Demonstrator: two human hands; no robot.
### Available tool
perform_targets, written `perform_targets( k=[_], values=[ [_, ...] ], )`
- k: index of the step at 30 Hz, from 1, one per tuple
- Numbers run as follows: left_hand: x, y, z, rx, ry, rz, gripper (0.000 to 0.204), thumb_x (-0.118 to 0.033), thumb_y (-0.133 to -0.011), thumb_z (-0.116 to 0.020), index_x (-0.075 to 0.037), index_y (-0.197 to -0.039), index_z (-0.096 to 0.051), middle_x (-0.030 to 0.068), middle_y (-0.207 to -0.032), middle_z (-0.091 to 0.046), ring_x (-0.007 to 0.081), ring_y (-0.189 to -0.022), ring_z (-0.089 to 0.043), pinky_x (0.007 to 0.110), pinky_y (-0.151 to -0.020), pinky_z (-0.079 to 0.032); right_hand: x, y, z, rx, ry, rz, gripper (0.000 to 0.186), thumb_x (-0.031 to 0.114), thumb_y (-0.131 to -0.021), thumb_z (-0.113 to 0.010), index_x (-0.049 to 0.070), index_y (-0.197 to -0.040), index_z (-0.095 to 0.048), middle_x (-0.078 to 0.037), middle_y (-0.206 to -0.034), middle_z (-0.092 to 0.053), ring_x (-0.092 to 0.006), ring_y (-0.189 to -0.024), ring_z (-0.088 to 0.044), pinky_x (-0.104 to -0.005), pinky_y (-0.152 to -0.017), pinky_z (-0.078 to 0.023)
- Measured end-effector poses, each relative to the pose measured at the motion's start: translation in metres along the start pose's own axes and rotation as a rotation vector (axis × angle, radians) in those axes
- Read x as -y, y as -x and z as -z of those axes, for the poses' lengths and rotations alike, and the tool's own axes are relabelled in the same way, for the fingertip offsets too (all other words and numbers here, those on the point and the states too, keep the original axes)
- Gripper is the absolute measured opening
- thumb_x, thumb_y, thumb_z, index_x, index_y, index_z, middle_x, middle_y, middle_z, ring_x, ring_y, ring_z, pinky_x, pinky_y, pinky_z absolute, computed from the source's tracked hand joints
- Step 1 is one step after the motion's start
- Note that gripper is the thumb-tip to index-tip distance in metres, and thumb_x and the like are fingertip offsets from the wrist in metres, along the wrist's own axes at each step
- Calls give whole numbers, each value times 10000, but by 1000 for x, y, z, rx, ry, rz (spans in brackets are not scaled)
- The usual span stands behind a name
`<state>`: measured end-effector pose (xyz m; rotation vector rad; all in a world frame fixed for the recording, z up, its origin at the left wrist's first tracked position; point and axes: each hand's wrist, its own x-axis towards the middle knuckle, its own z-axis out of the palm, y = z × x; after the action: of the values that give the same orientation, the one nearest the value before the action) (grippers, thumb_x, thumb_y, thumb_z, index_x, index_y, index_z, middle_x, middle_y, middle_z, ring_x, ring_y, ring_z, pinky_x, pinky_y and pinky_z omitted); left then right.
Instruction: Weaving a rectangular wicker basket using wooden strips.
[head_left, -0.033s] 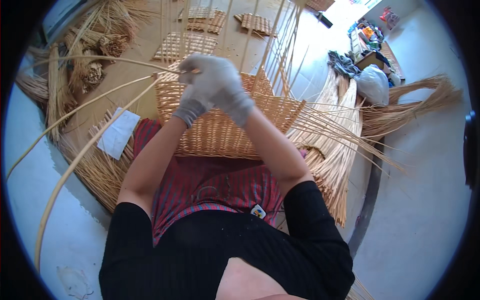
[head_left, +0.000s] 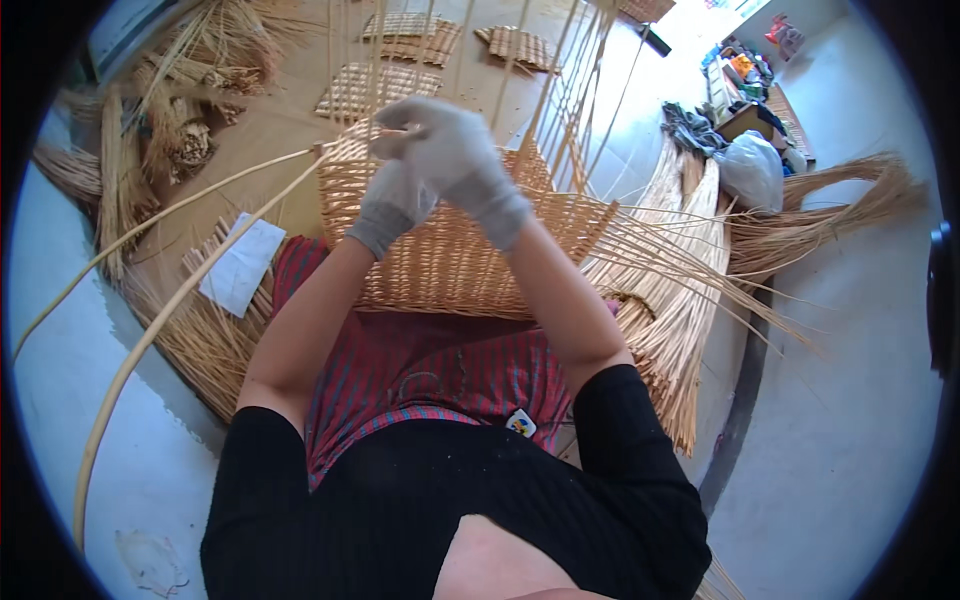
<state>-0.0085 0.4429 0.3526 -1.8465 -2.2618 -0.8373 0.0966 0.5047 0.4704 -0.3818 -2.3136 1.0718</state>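
A half-woven wicker basket [head_left: 450, 265] rests against my lap, its thin upright stakes [head_left: 545, 90] rising from the far side. My right hand [head_left: 440, 145], in a pale work glove, is raised at the basket's upper edge, its fingers curled in a pinch on a wicker strand that is mostly smeared by motion. Just below and behind it, my gloved left hand [head_left: 395, 200] is close to the weave; its fingers are largely hidden. Two long pale rods [head_left: 165, 315] run from the basket's left corner down to the left.
Woven panels [head_left: 410, 40] lie on the floor ahead. Bundles of wicker [head_left: 190, 140] lie at the left, with a white sheet [head_left: 243, 265] nearer. Long pale strands [head_left: 690, 260] spread at the right beside a plastic bag [head_left: 750, 170]. Loose weaver ends [head_left: 700, 260] stick out rightward.
Both hands and the basket appear slightly farther right. The strand that ran left from my right hand has blurred and shifted upward.
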Motion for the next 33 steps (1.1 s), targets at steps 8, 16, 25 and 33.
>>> perform_targets(
  k=[8,16,25,33],
  values=[
    [0,29,144,82,827,33,225,-78,-1084,-571,11,-1213,-732,139,-1108,-767,205,-1029,-730,347,-919,-598,-81,10,-1,-48,181,-174,237,255,-1070,-619,136,-1239,-737,-130,-1082,-782,-262,-1007,-750,-391,-920,-587],
    [61,75,104,-69,839,-85,242,-19,-1020,-687,11,-1253,-740,138,-1161,-772,191,-990,-755,297,-858,-620,-90,9,0,68,392,-108,251,209,-1006,-566,94,-1097,-770,-177,-1114,-762,-368,-1090,-710,-468,-1006,-557],
    [99,69,31,-396,1011,329,227,-166,-1093,-632,-29,-1255,-713,89,-1011,-771,118,-807,-727,242,-664,-596,-81,24,-22,-67,350,-263,376,457,-856,-825,107,-919,-706,-120,-1027,-683,-307,-967,-703,-423,-886,-571],
    [74,70,60,-299,690,492,233,-197,-1091,-645,-15,-1192,-749,43,-971,-753,75,-806,-689,237,-745,-598,-84,29,-33,-171,365,-211,365,451,-849,-836,116,-899,-701,-105,-1015,-679,-305,-942,-709,-431,-849,-574]
  ],
)
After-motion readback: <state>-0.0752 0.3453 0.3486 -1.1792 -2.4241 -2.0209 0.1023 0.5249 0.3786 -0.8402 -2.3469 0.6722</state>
